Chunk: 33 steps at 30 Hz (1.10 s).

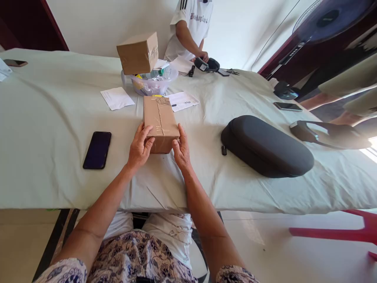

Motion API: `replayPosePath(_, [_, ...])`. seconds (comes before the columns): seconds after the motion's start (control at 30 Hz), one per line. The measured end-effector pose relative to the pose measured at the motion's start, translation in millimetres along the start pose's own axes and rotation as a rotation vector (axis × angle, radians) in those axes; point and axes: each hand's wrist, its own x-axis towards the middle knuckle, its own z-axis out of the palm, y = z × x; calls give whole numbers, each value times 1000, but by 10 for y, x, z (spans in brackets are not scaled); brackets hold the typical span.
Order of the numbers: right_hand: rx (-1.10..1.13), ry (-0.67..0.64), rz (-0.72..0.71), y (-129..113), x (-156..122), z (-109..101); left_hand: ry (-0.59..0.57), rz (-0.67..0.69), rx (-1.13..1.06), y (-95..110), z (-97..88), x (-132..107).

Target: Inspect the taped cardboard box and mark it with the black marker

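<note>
A taped brown cardboard box (pixel 159 120) lies on the table's pale cloth (pixel 53 114) in front of me. My left hand (pixel 139 148) clasps its near left corner, fingers curled over the top edge. My right hand (pixel 182 149) presses against its near right side, fingers together along the box. Both hands hold the box between them while it rests on the table.
A black phone (pixel 97 149) lies left of my hands and a black oval case (pixel 266 145) right. Behind the box stand a clear plastic bowl (pixel 153 83) with a second cardboard box (pixel 138 53) on it, and paper slips. Another person (pixel 191 29) stands at the far side.
</note>
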Motion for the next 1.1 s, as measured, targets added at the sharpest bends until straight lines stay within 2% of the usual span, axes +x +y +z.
replayPosePath(0.2, [26, 81, -62, 104, -16, 69, 54, 108, 126, -142, -44, -64])
replayPosePath(0.3, [-42, 80, -106, 178, -20, 93, 110, 137, 164, -186, -99, -113])
replayPosePath(0.53, [-222, 65, -129, 252, -3, 85, 340, -1, -71, -235, -175, -75])
replayPosePath(0.67, [-183, 117, -93, 249, 2, 50, 336, -176, -331, -271, -151, -62])
replayPosePath(0.73, [-158, 127, -68, 247, 4, 29, 329, -249, -362, -295, -139, -64])
replayPosePath(0.9, [-154, 132, -116, 241, 12, 5, 439, -278, -98, -343, -158, -41])
replayPosePath(1.1, [-175, 51, -180, 212, 5, 65, 399, -122, 66, -256, -170, -51])
